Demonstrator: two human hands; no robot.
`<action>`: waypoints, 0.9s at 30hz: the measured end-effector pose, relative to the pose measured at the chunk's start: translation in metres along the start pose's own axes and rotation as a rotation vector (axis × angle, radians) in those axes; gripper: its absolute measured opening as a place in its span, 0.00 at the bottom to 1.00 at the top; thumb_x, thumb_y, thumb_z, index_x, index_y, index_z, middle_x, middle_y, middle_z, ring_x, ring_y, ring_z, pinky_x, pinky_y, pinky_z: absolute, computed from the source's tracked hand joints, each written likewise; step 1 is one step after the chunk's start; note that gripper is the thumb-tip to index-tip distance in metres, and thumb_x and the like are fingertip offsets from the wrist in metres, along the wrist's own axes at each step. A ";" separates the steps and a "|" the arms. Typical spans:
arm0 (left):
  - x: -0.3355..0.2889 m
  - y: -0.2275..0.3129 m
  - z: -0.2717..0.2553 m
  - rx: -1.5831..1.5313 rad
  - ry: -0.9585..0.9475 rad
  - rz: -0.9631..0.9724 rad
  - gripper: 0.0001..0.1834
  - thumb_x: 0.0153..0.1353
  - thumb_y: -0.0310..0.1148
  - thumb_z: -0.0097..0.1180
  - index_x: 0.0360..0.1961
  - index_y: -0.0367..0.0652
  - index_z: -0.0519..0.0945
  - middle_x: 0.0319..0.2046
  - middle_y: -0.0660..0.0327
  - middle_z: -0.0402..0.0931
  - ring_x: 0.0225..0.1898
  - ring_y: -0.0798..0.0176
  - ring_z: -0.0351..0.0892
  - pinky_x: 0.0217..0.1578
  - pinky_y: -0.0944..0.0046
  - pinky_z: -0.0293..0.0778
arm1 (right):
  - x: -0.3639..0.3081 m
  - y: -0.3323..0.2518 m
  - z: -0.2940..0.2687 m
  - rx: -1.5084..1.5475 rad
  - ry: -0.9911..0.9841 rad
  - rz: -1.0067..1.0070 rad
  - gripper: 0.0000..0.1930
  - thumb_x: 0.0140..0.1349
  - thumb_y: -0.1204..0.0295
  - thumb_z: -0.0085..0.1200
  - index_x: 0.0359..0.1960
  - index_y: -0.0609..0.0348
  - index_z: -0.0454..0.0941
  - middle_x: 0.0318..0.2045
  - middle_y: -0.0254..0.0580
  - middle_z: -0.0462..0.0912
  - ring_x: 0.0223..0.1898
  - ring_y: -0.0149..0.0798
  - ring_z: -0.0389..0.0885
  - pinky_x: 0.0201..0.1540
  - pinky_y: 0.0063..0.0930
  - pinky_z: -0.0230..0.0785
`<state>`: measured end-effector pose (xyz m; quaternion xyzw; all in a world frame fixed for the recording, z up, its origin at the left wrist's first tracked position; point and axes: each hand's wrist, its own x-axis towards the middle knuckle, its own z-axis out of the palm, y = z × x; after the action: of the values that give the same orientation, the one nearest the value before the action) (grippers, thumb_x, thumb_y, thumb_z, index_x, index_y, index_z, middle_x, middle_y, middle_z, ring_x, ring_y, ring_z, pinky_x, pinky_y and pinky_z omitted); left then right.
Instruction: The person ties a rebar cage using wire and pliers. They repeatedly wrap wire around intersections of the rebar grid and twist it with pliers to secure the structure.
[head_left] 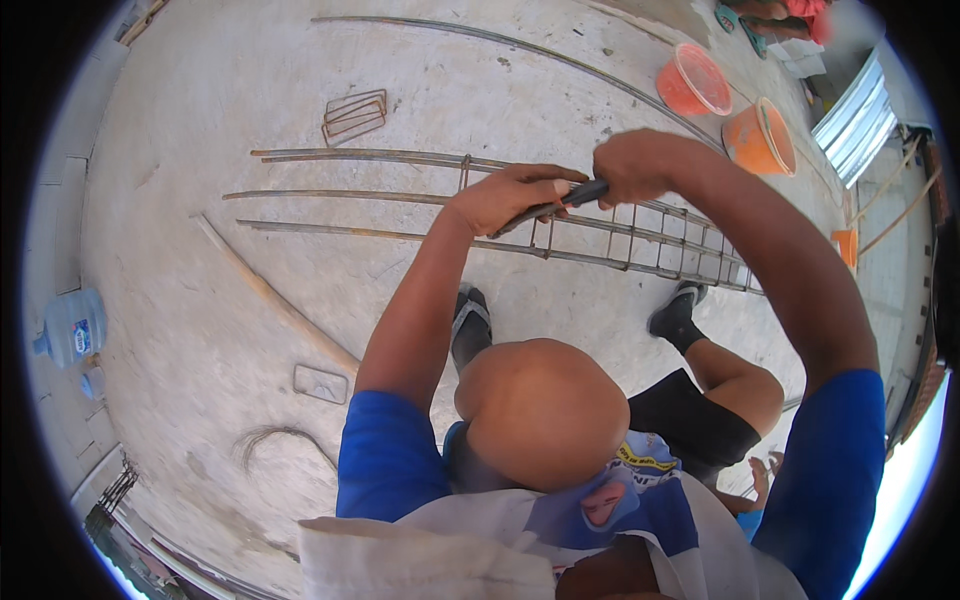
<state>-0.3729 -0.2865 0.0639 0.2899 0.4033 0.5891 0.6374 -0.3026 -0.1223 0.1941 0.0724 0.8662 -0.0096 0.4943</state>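
My right hand [632, 168] is closed around the black grip of a dark hand tool [585, 194] that looks like pliers or pincers. The tool slants down-left over a rebar cage [628, 232]. My left hand [507, 200] is curled beside the tool's dark metal end, thumb pointing right; what its fingers grip is hidden. The cage's long bars run across the floor, with several square stirrups spaced along the right part. One stirrup [464, 172] stands around the bars just left of my left hand.
Loose stirrups [355, 116] lie beyond the cage, near a long bar [450, 27]. Red [694, 80] and orange buckets [760, 137] stand far right. A wooden stick [270, 290], a metal rectangle [320, 384] and a wire bundle [290, 432] lie left. A water jug [74, 327] is by the wall.
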 end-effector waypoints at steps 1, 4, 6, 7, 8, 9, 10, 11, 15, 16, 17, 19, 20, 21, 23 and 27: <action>0.000 0.002 0.009 0.165 0.017 -0.067 0.19 0.65 0.34 0.50 0.55 0.40 0.78 0.36 0.60 0.80 0.37 0.68 0.76 0.38 0.65 0.72 | -0.018 -0.003 0.015 -0.069 0.136 -0.058 0.14 0.55 0.60 0.60 0.29 0.60 0.84 0.26 0.51 0.84 0.32 0.53 0.83 0.37 0.44 0.74; 0.005 -0.001 0.038 0.608 0.075 -0.210 0.16 0.62 0.30 0.50 0.48 0.41 0.83 0.29 0.60 0.81 0.32 0.69 0.77 0.35 0.64 0.72 | -0.045 0.002 0.061 -0.052 0.248 0.018 0.11 0.55 0.64 0.59 0.29 0.58 0.85 0.26 0.50 0.84 0.33 0.51 0.84 0.37 0.44 0.75; 0.002 -0.007 0.057 0.695 0.024 -0.308 0.17 0.59 0.37 0.55 0.46 0.44 0.84 0.32 0.60 0.82 0.34 0.67 0.77 0.37 0.65 0.72 | -0.048 0.009 0.105 0.005 0.332 0.025 0.09 0.54 0.67 0.59 0.30 0.57 0.86 0.27 0.51 0.84 0.32 0.50 0.85 0.36 0.43 0.76; 0.003 -0.008 0.065 0.737 -0.005 -0.352 0.18 0.57 0.40 0.57 0.45 0.45 0.84 0.34 0.61 0.82 0.36 0.66 0.78 0.38 0.66 0.72 | -0.051 0.009 0.128 0.030 0.378 0.005 0.08 0.55 0.68 0.57 0.30 0.57 0.86 0.27 0.50 0.84 0.32 0.51 0.84 0.36 0.44 0.76; 0.006 -0.057 0.049 0.824 -0.025 -0.060 0.15 0.57 0.40 0.57 0.39 0.41 0.85 0.32 0.58 0.82 0.33 0.62 0.80 0.36 0.63 0.75 | -0.050 0.001 0.150 0.049 0.431 -0.042 0.08 0.55 0.70 0.54 0.30 0.58 0.85 0.26 0.50 0.83 0.31 0.52 0.84 0.35 0.44 0.76; 0.007 -0.062 0.055 0.825 -0.061 -0.126 0.15 0.57 0.40 0.57 0.38 0.41 0.85 0.32 0.57 0.83 0.32 0.61 0.81 0.36 0.62 0.75 | -0.049 -0.004 0.180 0.110 0.485 -0.027 0.09 0.56 0.72 0.53 0.32 0.59 0.84 0.26 0.49 0.83 0.31 0.52 0.84 0.35 0.45 0.75; 0.004 -0.065 0.062 0.827 -0.094 -0.192 0.15 0.57 0.40 0.57 0.37 0.40 0.85 0.31 0.55 0.83 0.32 0.60 0.81 0.35 0.61 0.76 | -0.051 -0.012 0.204 0.170 0.542 -0.013 0.09 0.56 0.73 0.51 0.35 0.59 0.83 0.25 0.48 0.83 0.31 0.53 0.84 0.35 0.45 0.75; 0.001 -0.067 0.068 0.830 -0.119 -0.259 0.15 0.56 0.40 0.57 0.36 0.39 0.85 0.30 0.54 0.83 0.31 0.58 0.81 0.35 0.60 0.76 | -0.056 -0.021 0.214 0.277 0.365 0.014 0.20 0.56 0.75 0.51 0.52 0.61 0.76 0.35 0.51 0.82 0.39 0.52 0.83 0.40 0.46 0.75; 0.002 -0.073 0.081 0.987 -0.147 -0.362 0.09 0.57 0.29 0.56 0.34 0.35 0.83 0.30 0.51 0.83 0.29 0.58 0.82 0.36 0.60 0.76 | -0.039 -0.047 0.297 0.553 0.454 -0.025 0.38 0.55 0.79 0.49 0.70 0.63 0.51 0.57 0.56 0.66 0.58 0.55 0.66 0.57 0.46 0.67; -0.001 -0.085 0.074 1.128 -0.079 -0.096 0.09 0.60 0.30 0.55 0.36 0.35 0.81 0.27 0.53 0.81 0.25 0.61 0.81 0.32 0.60 0.76 | -0.037 -0.053 0.307 0.573 0.495 -0.019 0.37 0.55 0.80 0.48 0.69 0.65 0.53 0.57 0.57 0.64 0.60 0.56 0.64 0.60 0.46 0.64; -0.004 -0.095 0.064 0.945 0.062 -0.145 0.09 0.62 0.33 0.54 0.37 0.37 0.80 0.27 0.56 0.79 0.24 0.63 0.78 0.29 0.62 0.74 | -0.038 -0.057 0.319 0.600 0.466 -0.016 0.37 0.54 0.80 0.48 0.69 0.66 0.53 0.57 0.58 0.65 0.59 0.57 0.64 0.60 0.46 0.64; -0.002 -0.076 0.071 0.564 0.315 -0.223 0.10 0.65 0.37 0.53 0.39 0.42 0.78 0.26 0.62 0.75 0.20 0.68 0.73 0.22 0.65 0.71 | -0.045 -0.059 0.330 0.653 0.404 0.015 0.37 0.53 0.81 0.47 0.69 0.67 0.52 0.56 0.59 0.65 0.59 0.58 0.64 0.60 0.46 0.64; -0.001 -0.070 0.066 0.348 0.406 -0.163 0.09 0.66 0.37 0.53 0.41 0.44 0.77 0.23 0.65 0.70 0.18 0.72 0.68 0.19 0.68 0.67 | -0.049 -0.055 0.334 0.720 0.398 0.013 0.34 0.56 0.78 0.49 0.67 0.64 0.56 0.54 0.57 0.67 0.57 0.57 0.67 0.58 0.45 0.65; -0.005 -0.062 0.058 0.129 0.505 -0.100 0.08 0.68 0.37 0.52 0.43 0.46 0.75 0.21 0.68 0.66 0.16 0.75 0.63 0.16 0.71 0.62 | -0.055 -0.049 0.335 0.779 0.391 -0.001 0.31 0.58 0.74 0.50 0.65 0.62 0.59 0.52 0.56 0.70 0.56 0.57 0.69 0.56 0.45 0.67; -0.014 -0.046 0.044 0.036 0.689 0.001 0.08 0.68 0.37 0.52 0.44 0.46 0.74 0.20 0.71 0.63 0.15 0.78 0.57 0.14 0.73 0.54 | -0.068 -0.035 0.344 0.895 0.368 -0.012 0.25 0.62 0.67 0.53 0.62 0.57 0.66 0.48 0.53 0.75 0.52 0.55 0.75 0.53 0.45 0.69; -0.052 -0.022 0.033 0.181 0.839 -0.035 0.10 0.67 0.37 0.54 0.42 0.42 0.76 0.19 0.70 0.65 0.16 0.77 0.58 0.15 0.71 0.56 | -0.056 -0.015 0.340 0.983 0.673 0.386 0.19 0.63 0.59 0.55 0.50 0.57 0.71 0.43 0.51 0.80 0.43 0.56 0.80 0.44 0.51 0.71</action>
<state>-0.3320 -0.3376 0.0707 0.0731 0.6826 0.6073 0.3999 0.0144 -0.1736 0.0676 0.4454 0.8401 -0.2943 0.0962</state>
